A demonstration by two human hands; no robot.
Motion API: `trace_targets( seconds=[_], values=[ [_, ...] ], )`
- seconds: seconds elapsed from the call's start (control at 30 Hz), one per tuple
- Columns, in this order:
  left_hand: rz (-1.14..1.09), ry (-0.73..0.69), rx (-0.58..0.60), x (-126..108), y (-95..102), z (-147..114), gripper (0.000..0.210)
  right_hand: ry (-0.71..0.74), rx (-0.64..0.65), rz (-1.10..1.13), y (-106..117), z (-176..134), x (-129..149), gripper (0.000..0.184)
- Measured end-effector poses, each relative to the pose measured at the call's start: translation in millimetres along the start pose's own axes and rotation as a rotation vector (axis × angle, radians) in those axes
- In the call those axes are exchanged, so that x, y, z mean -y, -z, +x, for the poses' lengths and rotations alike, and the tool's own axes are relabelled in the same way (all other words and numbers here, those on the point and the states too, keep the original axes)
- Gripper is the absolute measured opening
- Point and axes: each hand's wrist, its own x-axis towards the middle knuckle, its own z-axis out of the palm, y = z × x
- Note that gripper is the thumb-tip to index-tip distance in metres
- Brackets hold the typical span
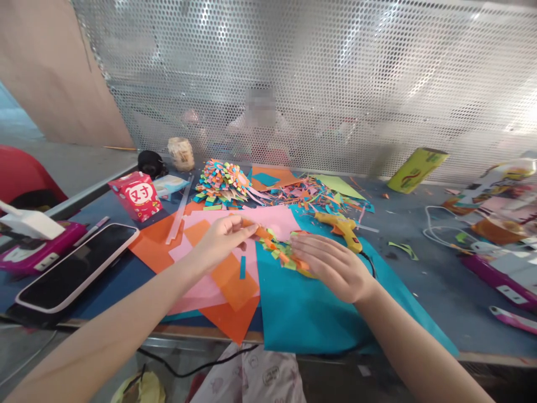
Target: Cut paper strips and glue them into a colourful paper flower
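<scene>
My left hand (222,242) pinches one end of an orange paper strip (262,230) fringed with green and orange tabs. My right hand (331,266) lies over the other end of that fringed strip (285,254), fingers pressing it down on a teal paper sheet (310,313). Pink paper (277,219) and orange paper (230,277) sheets lie under and beside my left hand. A yellow glue gun (342,228) rests just beyond my right hand.
A finished multicoloured paper ball (220,182) and paper scraps (310,196) lie behind. At the left are a phone (73,268), a red carton (136,195) and a pink device (29,252). A yellow-green box (415,169) and white cable (440,229) are at the right. A perforated metal screen (335,84) closes the back.
</scene>
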Motion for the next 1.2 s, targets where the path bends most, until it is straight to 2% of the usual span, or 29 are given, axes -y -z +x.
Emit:
trace_targets(
  seconds=[0.1,0.27,0.37,0.5,0.6,1.03,1.2],
  values=[
    [0.112,-0.139,-0.004,-1.0,1.8,-0.1,0.021,-0.188,-0.078,0.164,-5.7,-3.0,-3.5,0.024],
    [0.146,-0.305,-0.020,-3.1,1.3,-2.5,0.016,-0.474,-0.142,0.165,-6.6,-0.1,-3.0,0.009],
    [0.146,-0.341,-0.002,-3.6,0.7,-3.6,0.016,-0.582,-0.133,0.232,-7.0,0.0,-1.9,0.006],
    [0.157,-0.333,0.007,-4.4,0.9,-4.2,0.017,-0.686,-0.129,0.356,-10.2,-2.6,-2.3,0.014],
    [0.173,-0.313,0.003,-5.8,0.8,-5.4,0.018,-0.718,-0.125,0.378,-12.5,-4.0,-3.4,0.018],
    [0.155,-0.226,-0.003,-5.8,-3.6,-7.6,0.016,-0.697,-0.100,0.361,-13.6,-2.1,-4.2,0.022],
    [0.137,-0.216,0.003,-6.0,-4.2,-8.0,0.016,-0.721,-0.146,0.439,-17.0,-6.6,-5.4,0.022]
  ],
)
